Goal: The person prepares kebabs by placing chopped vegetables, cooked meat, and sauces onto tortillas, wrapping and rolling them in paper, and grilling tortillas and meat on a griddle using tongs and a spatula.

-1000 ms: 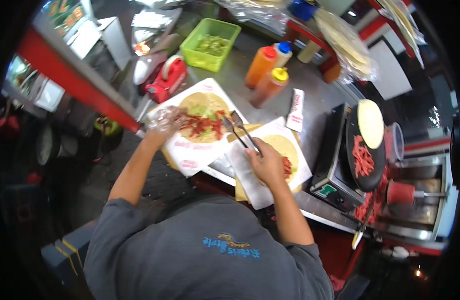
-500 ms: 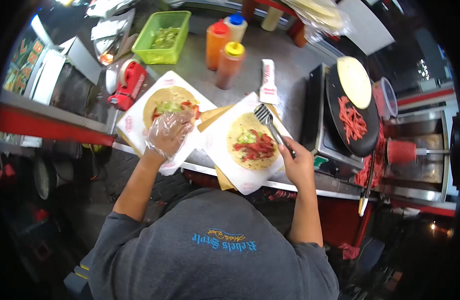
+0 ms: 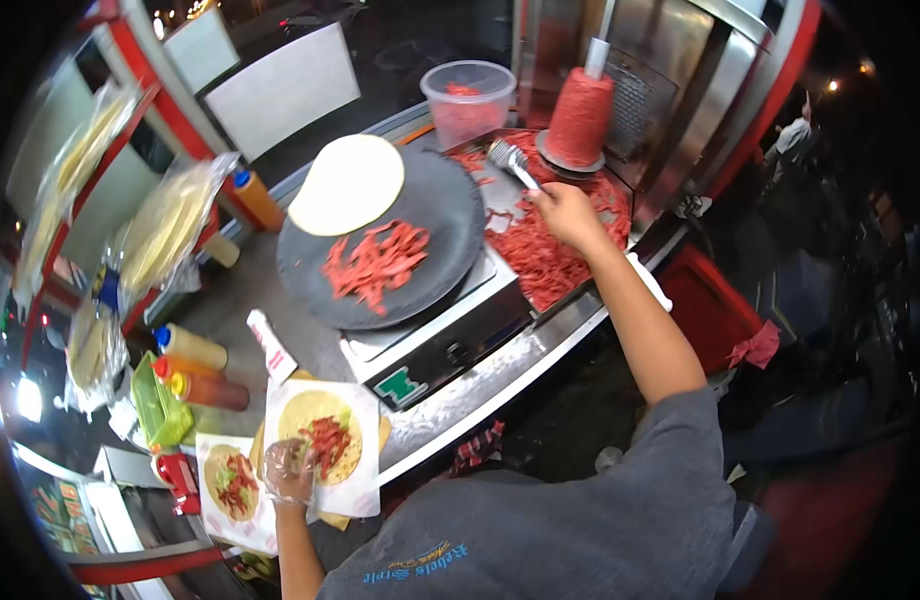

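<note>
My right hand (image 3: 568, 215) is closed around the handle of metal tongs (image 3: 515, 165). Their slotted silver head is over the shaved red meat (image 3: 545, 262) in the metal tray at the foot of the meat spit (image 3: 580, 118). My left hand (image 3: 290, 472), in a clear plastic glove, lies by the left edge of a filled tortilla (image 3: 348, 462), fingers apparently spread. Red meat and some green shreds top that tortilla, which rests on white paper (image 3: 358, 498). Another filled tortilla (image 3: 220, 490) lies on paper to its left.
A round black griddle (image 3: 450, 215) carries a plain tortilla (image 3: 350, 185) and a meat pile (image 3: 378, 265). Behind the tray stands a clear tub (image 3: 470, 125). Sauce bottles (image 3: 215, 388) and a green bin (image 3: 160, 405) are at left, below bagged tortillas (image 3: 170, 225).
My view has turned right. My right hand has carried the tongs from the nearer filled tortilla to the meat tray. My left hand has shifted from the left tortilla to the right one.
</note>
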### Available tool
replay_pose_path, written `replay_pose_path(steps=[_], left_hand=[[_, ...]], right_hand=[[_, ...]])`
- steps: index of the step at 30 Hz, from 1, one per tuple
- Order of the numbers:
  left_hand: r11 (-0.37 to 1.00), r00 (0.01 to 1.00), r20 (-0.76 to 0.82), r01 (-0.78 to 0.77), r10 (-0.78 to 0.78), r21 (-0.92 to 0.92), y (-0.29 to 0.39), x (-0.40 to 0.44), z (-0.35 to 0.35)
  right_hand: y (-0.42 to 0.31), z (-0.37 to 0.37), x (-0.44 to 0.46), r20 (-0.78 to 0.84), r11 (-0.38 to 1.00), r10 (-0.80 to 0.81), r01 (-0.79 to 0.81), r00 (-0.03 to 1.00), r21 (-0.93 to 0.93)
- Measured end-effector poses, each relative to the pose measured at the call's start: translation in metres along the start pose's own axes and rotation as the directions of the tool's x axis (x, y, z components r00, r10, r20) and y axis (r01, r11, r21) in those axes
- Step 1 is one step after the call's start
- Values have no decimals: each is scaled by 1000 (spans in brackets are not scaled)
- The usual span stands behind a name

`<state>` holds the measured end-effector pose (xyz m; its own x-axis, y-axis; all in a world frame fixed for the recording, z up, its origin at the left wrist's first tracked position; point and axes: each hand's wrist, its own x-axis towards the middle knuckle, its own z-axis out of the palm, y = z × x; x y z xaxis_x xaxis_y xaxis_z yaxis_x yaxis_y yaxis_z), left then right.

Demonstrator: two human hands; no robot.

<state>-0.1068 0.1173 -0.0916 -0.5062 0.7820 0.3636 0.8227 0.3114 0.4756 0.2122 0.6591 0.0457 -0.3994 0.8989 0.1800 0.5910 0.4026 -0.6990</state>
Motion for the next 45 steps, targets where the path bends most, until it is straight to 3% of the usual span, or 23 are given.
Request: replay_pose_path(steps=[1,3,6,9,10,13,15,19,20,21,22,23,25,26,27,28,29,33,35,37,38,41,45], left_hand=[[1000,999,40,-10,9,22,-9,-5,4],[998,992,123,-27,19,65,-24,-3,11],[988,988,101,105,-117,114,7,6,5],[980,983,-42,183,-180,82,34,4,7],[970,984,-53,176,-170,169,42,1,3],[955,966,-95,254,-241,156,34,-19,-7],[920,940,-176,328,-294,215,28,-37,-18],[785,782,-238,611,-576,104,7,-69,-36],[765,748,-173,641,-641,-64,0,-75,-43],[757,751,-179,561,-636,-336,-43,-99,-30],[749,743,-116,636,-659,-183,-29,-91,-46],[809,792,-168,565,-587,-166,-37,-99,-43],[855,846,-162,517,-507,23,-24,-87,-49],[924,921,-170,369,-350,101,-38,-83,-45],[964,971,-158,204,-178,169,-47,-80,-41],[974,969,-125,220,-212,57,-41,-70,-41],[970,967,-81,235,-240,-65,-33,-60,-37],[949,967,52,255,-250,-183,-35,-41,-26],[936,978,40,209,-207,-282,-30,-30,-27],[916,986,44,165,-160,-365,-25,-18,-30],[968,995,-97,-36,12,-250,-26,-10,-28],[968,981,192,39,9,-249,-40,-6,-15],[978,981,-16,-194,194,-81,-62,-6,-11]], right_hand=[[13,5,19,50,979,3,7,999,-203],[39,38,61,126,954,93,-52,988,-294],[30,72,85,75,955,34,-10,997,-296],[15,91,92,39,946,-11,23,999,-322],[13,93,92,-15,927,-126,112,992,-358],[-5,68,90,100,895,-103,136,990,-424],[-1,59,92,14,905,-169,161,986,-395],[-1,22,88,29,868,-203,193,979,-457],[-1,14,87,48,823,-246,235,968,-517],[-29,-3,67,43,760,-314,278,949,-587],[-29,-12,66,68,681,-461,402,885,-612],[-71,-24,34,38,868,-361,351,932,-352],[-84,-29,23,138,902,-379,399,915,-165],[-93,-28,12,177,889,-424,446,888,-104],[-123,-25,-19,234,945,-315,327,920,-11],[-137,-10,-45,209,897,-440,435,873,75],[-162,-4,-79,276,956,-291,269,916,113],[-196,85,-197,524,955,-295,270,799,125],[-195,145,-247,654,941,-315,318,688,118],[-171,197,-283,648,883,-461,383,606,269],[-175,198,-292,670,906,-415,345,615,244],[-183,183,-292,684,936,-350,266,640,229],[-172,155,-270,673,946,-326,229,664,231]])
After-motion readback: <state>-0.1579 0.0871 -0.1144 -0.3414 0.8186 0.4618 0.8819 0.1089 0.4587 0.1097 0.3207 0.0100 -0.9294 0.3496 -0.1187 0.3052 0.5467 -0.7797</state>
